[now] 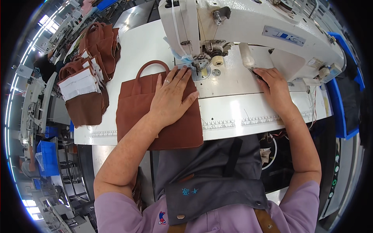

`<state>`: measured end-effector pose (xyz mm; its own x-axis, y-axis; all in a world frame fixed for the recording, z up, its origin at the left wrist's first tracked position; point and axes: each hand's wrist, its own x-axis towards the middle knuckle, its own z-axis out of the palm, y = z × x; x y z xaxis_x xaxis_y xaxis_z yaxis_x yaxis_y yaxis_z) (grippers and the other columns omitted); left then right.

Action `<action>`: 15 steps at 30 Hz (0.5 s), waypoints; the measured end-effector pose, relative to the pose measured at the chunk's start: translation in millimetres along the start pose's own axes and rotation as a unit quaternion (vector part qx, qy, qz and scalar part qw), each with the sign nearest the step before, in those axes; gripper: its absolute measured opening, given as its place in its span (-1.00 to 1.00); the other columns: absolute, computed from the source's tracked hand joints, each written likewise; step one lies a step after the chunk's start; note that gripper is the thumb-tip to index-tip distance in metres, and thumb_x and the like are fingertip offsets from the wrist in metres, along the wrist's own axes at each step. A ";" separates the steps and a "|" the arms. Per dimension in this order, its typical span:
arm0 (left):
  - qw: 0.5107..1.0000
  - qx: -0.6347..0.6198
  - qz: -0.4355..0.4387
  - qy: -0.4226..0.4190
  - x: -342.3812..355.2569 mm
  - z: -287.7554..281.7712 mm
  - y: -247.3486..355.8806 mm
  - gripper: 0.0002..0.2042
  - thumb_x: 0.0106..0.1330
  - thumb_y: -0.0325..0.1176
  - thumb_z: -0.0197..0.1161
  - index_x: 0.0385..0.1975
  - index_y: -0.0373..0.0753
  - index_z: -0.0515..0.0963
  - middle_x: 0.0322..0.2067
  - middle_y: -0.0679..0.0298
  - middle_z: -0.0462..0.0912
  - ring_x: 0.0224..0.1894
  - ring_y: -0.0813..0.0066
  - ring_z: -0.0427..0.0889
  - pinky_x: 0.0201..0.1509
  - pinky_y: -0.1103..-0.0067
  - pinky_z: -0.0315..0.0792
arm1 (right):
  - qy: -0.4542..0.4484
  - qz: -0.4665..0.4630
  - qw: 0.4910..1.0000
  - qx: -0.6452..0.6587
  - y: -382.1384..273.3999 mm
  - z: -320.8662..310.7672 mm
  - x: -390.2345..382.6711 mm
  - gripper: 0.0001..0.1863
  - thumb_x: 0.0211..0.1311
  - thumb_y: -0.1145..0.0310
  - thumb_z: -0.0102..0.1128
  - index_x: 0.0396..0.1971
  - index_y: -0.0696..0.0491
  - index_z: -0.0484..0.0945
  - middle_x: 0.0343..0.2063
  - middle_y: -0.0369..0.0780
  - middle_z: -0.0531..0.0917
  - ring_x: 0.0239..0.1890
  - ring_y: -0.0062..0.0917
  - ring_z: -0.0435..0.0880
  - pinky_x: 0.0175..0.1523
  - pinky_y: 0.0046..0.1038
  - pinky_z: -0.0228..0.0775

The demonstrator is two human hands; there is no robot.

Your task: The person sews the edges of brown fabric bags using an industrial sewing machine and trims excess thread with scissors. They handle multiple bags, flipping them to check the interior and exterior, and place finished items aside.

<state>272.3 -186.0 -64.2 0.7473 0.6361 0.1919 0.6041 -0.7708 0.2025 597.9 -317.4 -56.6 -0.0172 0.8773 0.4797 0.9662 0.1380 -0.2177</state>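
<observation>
My left hand (171, 99) lies flat, fingers spread, on a reddish-brown bag piece (132, 110) with one looped handle at its top. The piece rests on the white sewing table, its lower edge hanging over the front. Its upper right side lies just left of the sewing machine's needle and presser foot (200, 66). To the right, on the machine bed, my right hand (273, 87) has its fingers curled round a small dark metal tool (256, 73). Most of that tool is hidden by the fingers, so its kind cannot be made out.
The white sewing machine (248, 23) arches over the far right. Stacked brown bag pieces (83, 97), some with white lining, sit at the left. A ruler strip (221, 126) runs along the front table edge (241, 134). Blue bins (342, 105) stand beyond the right end.
</observation>
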 end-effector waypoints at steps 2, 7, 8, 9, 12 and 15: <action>0.999 -0.033 0.007 -0.002 0.3 0.6 1.9 -0.37 0.53 0.03 0.01 0.46 -0.23 0.26 0.50 0.12 0.22 0.58 0.05 0.03 0.61 0.05 -0.12 | 0.028 -0.002 1.000 0.009 7.7 2.0 -2.5 -0.71 0.23 0.56 0.25 -0.04 0.13 0.66 -0.12 -0.13 0.73 -0.06 -0.15 0.64 0.06 -0.17 0.49; 0.998 -0.049 0.040 0.003 -16.8 -1.3 8.4 -0.44 0.49 -0.07 0.13 0.40 -0.20 0.34 0.48 0.11 0.25 0.57 0.04 0.07 0.61 0.07 -0.10 | 0.051 -0.005 0.999 0.018 6.7 3.1 -5.0 -0.82 0.23 0.59 0.24 -0.16 0.16 0.64 -0.26 -0.10 0.70 -0.19 -0.12 0.67 -0.09 -0.17 0.52; 0.996 -0.076 0.041 0.010 -18.1 -0.5 8.4 -0.48 0.47 -0.11 0.17 0.34 -0.20 0.38 0.47 0.11 0.28 0.57 0.04 0.09 0.61 0.06 -0.09 | 0.050 -0.003 0.999 0.021 4.5 2.8 -4.9 -0.84 0.24 0.59 0.24 -0.18 0.16 0.63 -0.28 -0.10 0.69 -0.20 -0.13 0.67 -0.11 -0.16 0.52; 0.994 -0.101 0.043 0.021 -16.5 -1.3 7.2 -0.52 0.45 -0.14 0.20 0.29 -0.20 0.42 0.45 0.11 0.30 0.56 0.03 0.11 0.60 0.06 -0.07 | 0.044 0.004 0.998 0.033 2.2 1.6 -4.0 -0.84 0.24 0.59 0.23 -0.18 0.16 0.63 -0.30 -0.10 0.69 -0.22 -0.12 0.67 -0.12 -0.16 0.52; 0.987 -0.152 0.040 0.029 -14.9 -5.5 7.4 -0.65 0.39 -0.23 0.30 0.10 -0.21 0.50 0.41 0.09 0.37 0.54 0.03 0.17 0.60 0.06 -0.05 | 0.027 0.009 0.998 0.057 -7.4 -0.2 -3.2 -0.84 0.27 0.57 0.22 -0.16 0.14 0.61 -0.32 -0.11 0.68 -0.27 -0.12 0.68 -0.16 -0.17 0.52; 0.983 -0.175 0.031 0.047 -15.3 -5.9 7.9 -0.75 0.34 -0.28 0.35 -0.09 -0.23 0.55 0.33 0.08 0.45 0.46 0.02 0.30 0.55 0.12 0.08 | 0.014 -0.010 0.997 0.072 -26.1 1.6 2.1 -0.85 0.33 0.50 0.20 -0.13 0.10 0.60 -0.32 -0.11 0.68 -0.30 -0.12 0.69 -0.19 -0.18 0.52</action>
<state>264.0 -201.6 -59.8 0.7403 0.6021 0.2991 0.4143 -0.7590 0.5023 572.3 -318.4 -51.2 -0.0270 0.8605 0.5088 0.9190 0.2215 -0.3260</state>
